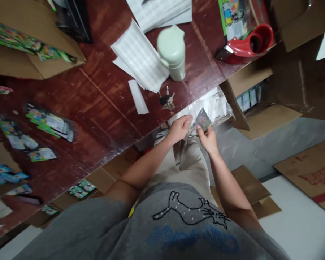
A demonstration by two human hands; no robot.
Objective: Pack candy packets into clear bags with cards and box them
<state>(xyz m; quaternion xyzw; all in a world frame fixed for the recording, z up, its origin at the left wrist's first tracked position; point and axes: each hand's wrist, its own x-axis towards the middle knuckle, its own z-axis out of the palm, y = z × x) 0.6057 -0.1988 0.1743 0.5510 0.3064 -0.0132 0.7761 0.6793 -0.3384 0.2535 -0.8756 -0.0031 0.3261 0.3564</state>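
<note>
My right hand (208,140) grips a small dark card (203,120) with a reddish picture, the thumb lying on its near edge. Just to the left, my left hand (180,129) is closed, its fingertips pinched together close to the card. What those fingertips hold, if anything, is too small to make out. Beneath and behind both hands lies a clear plastic bag (220,103) with white pieces in it, at the table's edge above my lap. A bunch of keys (167,102) rests on the table beyond my left hand.
On the dark red table (103,104) stand a pale green lidded cup (171,47), printed papers (144,57) and a red tape dispenser (249,45). Colourful packets (50,122) lie at left. An open cardboard box (271,119) is at right, another box (43,65) at upper left.
</note>
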